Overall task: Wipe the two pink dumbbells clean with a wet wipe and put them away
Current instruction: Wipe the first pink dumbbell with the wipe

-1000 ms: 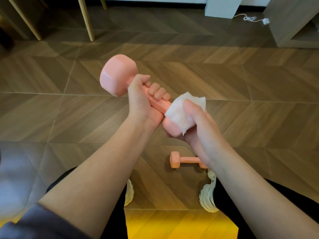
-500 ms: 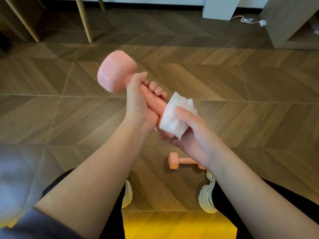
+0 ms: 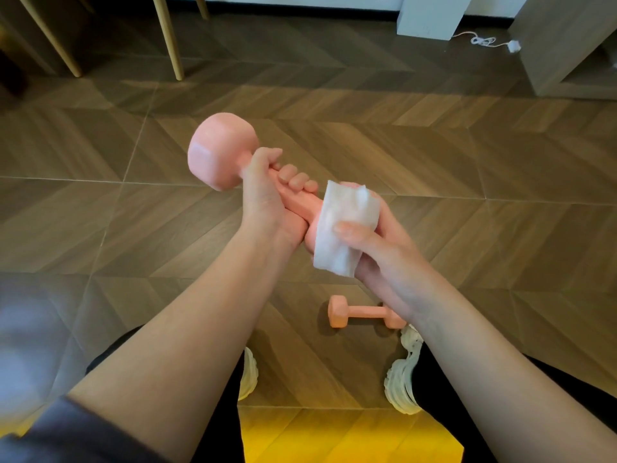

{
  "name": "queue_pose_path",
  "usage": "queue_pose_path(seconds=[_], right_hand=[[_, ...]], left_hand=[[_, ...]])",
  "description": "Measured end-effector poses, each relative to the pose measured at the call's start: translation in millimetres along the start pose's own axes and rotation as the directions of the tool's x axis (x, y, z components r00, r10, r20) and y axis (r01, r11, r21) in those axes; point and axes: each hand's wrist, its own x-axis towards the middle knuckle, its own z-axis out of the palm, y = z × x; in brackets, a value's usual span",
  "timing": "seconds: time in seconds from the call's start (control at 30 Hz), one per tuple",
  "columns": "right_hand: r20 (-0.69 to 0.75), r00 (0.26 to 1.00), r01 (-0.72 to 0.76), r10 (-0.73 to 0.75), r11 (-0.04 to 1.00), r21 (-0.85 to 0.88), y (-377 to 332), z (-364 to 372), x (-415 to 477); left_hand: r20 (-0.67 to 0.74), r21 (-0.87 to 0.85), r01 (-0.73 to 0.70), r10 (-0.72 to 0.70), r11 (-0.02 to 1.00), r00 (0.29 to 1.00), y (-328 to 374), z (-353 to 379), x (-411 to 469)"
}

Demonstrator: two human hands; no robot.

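The left hand (image 3: 267,208) grips the handle of a raised pink dumbbell (image 3: 222,152). The right hand (image 3: 377,242) wraps a white wet wipe (image 3: 344,228) around that dumbbell's near head. Below it, a second pink dumbbell (image 3: 359,312) lies on the wooden floor (image 3: 467,182), beside a white shoe (image 3: 402,375).

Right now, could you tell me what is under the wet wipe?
The near head of the held dumbbell, gripped through the wet wipe by the right hand. Most of that head is covered.
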Motion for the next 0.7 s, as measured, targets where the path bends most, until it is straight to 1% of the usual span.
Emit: queue_pose_path(seconds=[0.07,0.2,0.27,0.37,0.43,0.47,0.57,0.63,0.7], right_hand=[[-0.067,0.998,0.003,-0.006,0.999,-0.036,1.9,6.4,0.8],[-0.236,0.972,-0.006,-0.008,0.998,-0.059,2.0,14.8,3.1],[-0.22,0.976,-0.006,-0.002,0.999,-0.036,-0.6,11.3,2.9],[-0.052,0.999,0.016,-0.015,1.0,0.015,-5.2,1.6,-0.7],[0.028,0.999,0.042,-0.042,0.999,-0.014,-5.1,-1.4,-2.4],[0.017,0.999,0.047,-0.046,0.998,-0.047,-3.9,-0.3,-2.4],[-0.128,0.991,0.036,-0.049,0.994,-0.102,0.4,10.0,0.0],[-0.212,0.977,0.018,-0.034,0.997,-0.074,1.2,15.1,1.7],[-0.226,0.974,0.015,-0.022,0.999,-0.029,-0.4,14.0,1.9]], left_hand=[[0.012,0.002,0.008,-0.008,1.0,1.0,-1.6,0.5,-1.0],[0.039,0.07,-0.001,-0.001,0.998,0.999,-7.7,3.5,-2.4],[0.043,0.077,-0.005,0.002,0.997,0.999,-8.1,5.3,-1.7],[0.037,0.041,-0.01,0.009,0.999,0.999,-3.3,5.9,1.1],[0.035,0.01,-0.014,0.013,1.0,0.999,-0.4,4.5,1.6],[0.036,-0.002,-0.011,0.011,1.0,0.999,-0.2,3.8,1.1],[0.042,0.01,0.003,-0.003,1.0,0.999,-3.6,2.8,-1.5],[0.044,0.05,-0.001,-0.001,0.999,0.999,-6.5,3.8,-2.3],[0.044,0.069,-0.003,0.0,0.998,0.999,-6.7,5.6,-2.5]])
